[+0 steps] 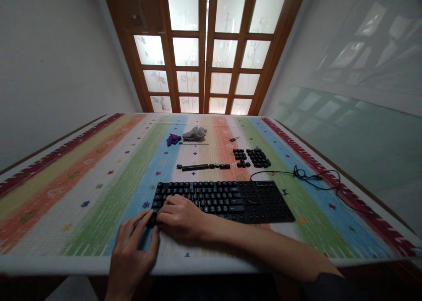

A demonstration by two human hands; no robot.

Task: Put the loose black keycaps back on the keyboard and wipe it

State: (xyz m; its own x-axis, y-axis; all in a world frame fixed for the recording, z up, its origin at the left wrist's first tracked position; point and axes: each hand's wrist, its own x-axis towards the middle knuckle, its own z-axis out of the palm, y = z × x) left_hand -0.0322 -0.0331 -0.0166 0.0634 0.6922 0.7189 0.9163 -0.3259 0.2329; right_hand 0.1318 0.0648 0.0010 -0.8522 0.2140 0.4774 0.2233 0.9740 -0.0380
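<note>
A black keyboard [227, 197] lies on the table in front of me. Its left and middle keys have caps, while the right part shows bare key posts. My left hand [133, 239] grips the keyboard's near left corner, thumb in front and fingers on the side edge. Across that same corner reaches my right hand [180, 215], its fingers curled down onto the lower left keys. What its fingertips hold, if anything, is hidden. Beyond the keyboard lie a long space bar keycap [195, 167], a short row of keycaps [220, 166] and a cluster of loose keycaps [259, 157].
A striped tablecloth [108, 195] covers the table. Toward the back are a grey cloth [194, 134], a purple cloth [173, 139], a thin stick [194, 143] and a small dark tool [234, 139]. The keyboard's black cable [301, 173] loops off to the right.
</note>
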